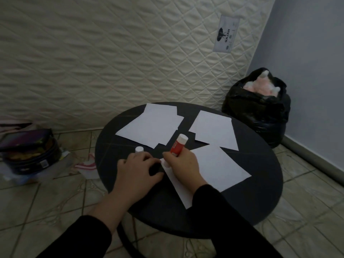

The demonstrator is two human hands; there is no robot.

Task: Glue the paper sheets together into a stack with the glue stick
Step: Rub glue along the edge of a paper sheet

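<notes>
While your right hand (183, 164) clamps the red glue stick (176, 146) tilted, tip on the near paper sheet's (214, 172) left corner, your left hand (135, 169) rests flat on the round black table (260, 198), fingers relaxed; white cap (139, 149) stands just beyond its fingers; two other sheet piles (152, 125) lie farther back; black bag (260, 112) sits against the mattress (111, 53); glue tip hidden behind your fingers.

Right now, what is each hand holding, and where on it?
Right hand grips the glue stick around its lower barrel. Left hand rests on the table, holding nothing visible.
</notes>
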